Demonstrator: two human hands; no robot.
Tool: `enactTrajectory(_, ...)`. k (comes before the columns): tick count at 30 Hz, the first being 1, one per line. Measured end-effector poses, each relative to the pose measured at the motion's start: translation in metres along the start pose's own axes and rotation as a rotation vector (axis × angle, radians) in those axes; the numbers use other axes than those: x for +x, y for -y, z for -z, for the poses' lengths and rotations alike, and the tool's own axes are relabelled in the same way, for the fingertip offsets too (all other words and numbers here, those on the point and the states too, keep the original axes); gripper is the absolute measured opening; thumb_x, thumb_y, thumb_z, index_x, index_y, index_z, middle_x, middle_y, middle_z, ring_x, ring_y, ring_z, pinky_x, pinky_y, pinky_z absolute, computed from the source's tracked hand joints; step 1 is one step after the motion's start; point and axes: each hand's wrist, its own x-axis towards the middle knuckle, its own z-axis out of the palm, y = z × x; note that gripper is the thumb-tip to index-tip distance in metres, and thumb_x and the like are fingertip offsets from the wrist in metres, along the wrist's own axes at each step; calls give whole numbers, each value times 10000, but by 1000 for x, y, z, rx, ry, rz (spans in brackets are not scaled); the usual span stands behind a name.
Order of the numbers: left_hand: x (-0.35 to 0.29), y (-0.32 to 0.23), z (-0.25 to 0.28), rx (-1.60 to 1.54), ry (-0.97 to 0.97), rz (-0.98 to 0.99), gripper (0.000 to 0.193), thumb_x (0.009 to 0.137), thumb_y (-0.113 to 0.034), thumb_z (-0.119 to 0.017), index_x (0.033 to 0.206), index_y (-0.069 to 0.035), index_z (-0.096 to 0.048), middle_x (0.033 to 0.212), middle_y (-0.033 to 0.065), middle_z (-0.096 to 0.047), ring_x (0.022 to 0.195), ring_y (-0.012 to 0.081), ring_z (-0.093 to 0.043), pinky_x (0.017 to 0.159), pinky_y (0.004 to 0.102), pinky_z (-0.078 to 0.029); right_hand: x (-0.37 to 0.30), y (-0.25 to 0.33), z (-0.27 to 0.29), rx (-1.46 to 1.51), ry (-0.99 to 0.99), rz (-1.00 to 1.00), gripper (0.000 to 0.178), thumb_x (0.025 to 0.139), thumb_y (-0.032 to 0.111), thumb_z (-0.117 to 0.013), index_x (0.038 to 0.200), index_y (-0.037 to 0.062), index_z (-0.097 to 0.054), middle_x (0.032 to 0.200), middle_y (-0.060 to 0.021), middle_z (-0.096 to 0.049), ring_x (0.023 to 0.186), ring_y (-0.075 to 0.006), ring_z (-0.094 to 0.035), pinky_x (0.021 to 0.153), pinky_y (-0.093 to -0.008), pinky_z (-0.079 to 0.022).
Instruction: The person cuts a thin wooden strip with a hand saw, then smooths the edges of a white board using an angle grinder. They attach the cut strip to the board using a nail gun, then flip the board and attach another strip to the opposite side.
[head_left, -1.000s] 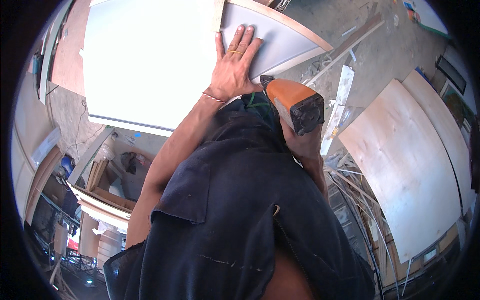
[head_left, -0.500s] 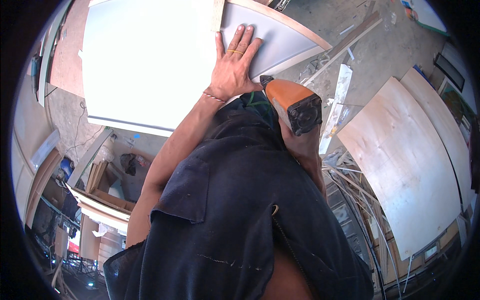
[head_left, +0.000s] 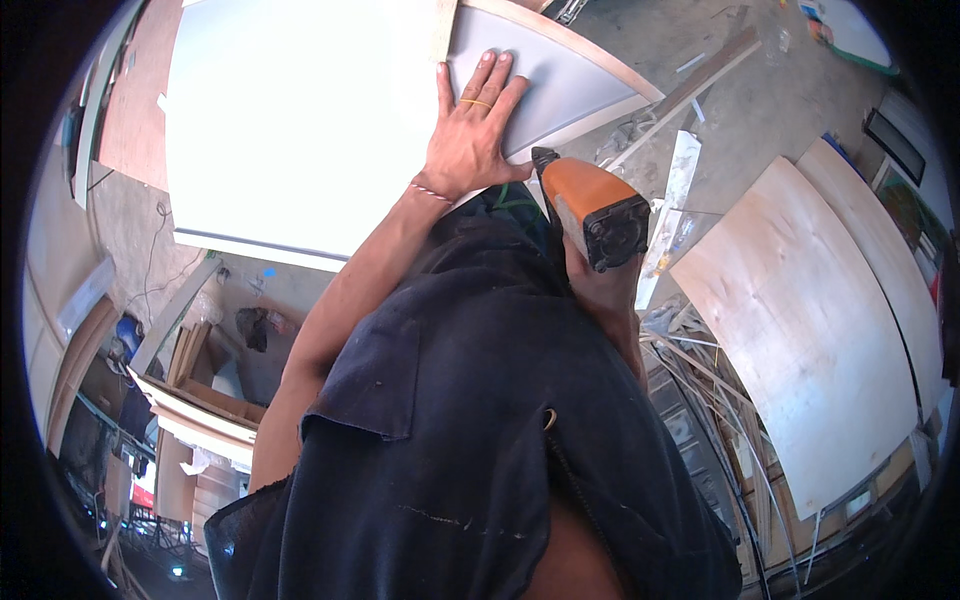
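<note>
My left hand (head_left: 468, 140) lies flat with its fingers spread at the near edge of a large panel. Its fingers rest on the panel's grey section (head_left: 565, 90), beside the bright white section (head_left: 290, 130). A pale wooden strip (head_left: 440, 35) runs between the two sections, just past my fingertips. Right of my left thumb is an orange and black nail gun (head_left: 590, 195), its narrow nose near the panel's edge. My right hand (head_left: 580, 270) is under the nail gun and grips it; the body of the gun hides most of the fingers.
Large plywood sheets (head_left: 800, 330) lean at the right. Thin wood offcuts (head_left: 715, 370) are heaped beside them. A long wooden strip (head_left: 690, 95) lies on the concrete floor beyond the panel. Stacked boards (head_left: 210, 410) stand at the lower left.
The nail gun's nose has shifted slightly right, away from my left thumb. My left hand stays spread on the panel.
</note>
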Motion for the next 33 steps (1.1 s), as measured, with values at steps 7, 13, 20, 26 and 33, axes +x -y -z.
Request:
enactTrajectory(7,1,-1,2,16,-4,17,1030,536,-517,-867,1365,-78,-441,1527,156,-352,1453,303,-266,1156,668,-54,5,0,0,-75,7,85,231,780,121,-724,966,9,-647,846,-171,-692,786,-366,-685,722,-436,-530)
enactTrajectory(13,-1,-1,2,-6,18,13,1055,531,-492,-867,1391,-87,-408,1547,164,-312,1468,298,-227,1169,643,-24,3,-1,-4,-60,-24,158,250,779,118,-721,986,-1,-648,843,-194,-688,813,-387,-680,735,-443,-531)
enactTrajectory(20,-3,-2,13,-64,-27,-16,977,573,-388,-841,1394,-70,-417,1540,139,-333,1459,287,-255,1194,568,-97,0,-12,5,-121,-103,81,331,791,154,-733,1060,-9,-629,990,-201,-674,955,-386,-655,824,-438,-509)
enactTrajectory(26,-96,27,57,-28,100,-24,885,612,-171,-828,1390,-55,-423,1499,145,-378,1417,297,-320,1173,470,-245,-4,-61,41,20,-375,-184,248,901,164,-688,1073,-3,-623,851,-56,-640,720,-150,-629,640,-295,-504)
enactTrajectory(33,-141,-10,26,11,-159,268,403,695,-92,-766,1078,-45,-650,1020,107,-629,935,297,-585,817,404,-498,41,-91,105,530,-305,-328,179,917,154,-663,1000,16,-585,659,2,-525,484,-66,-487,443,-227,-398)
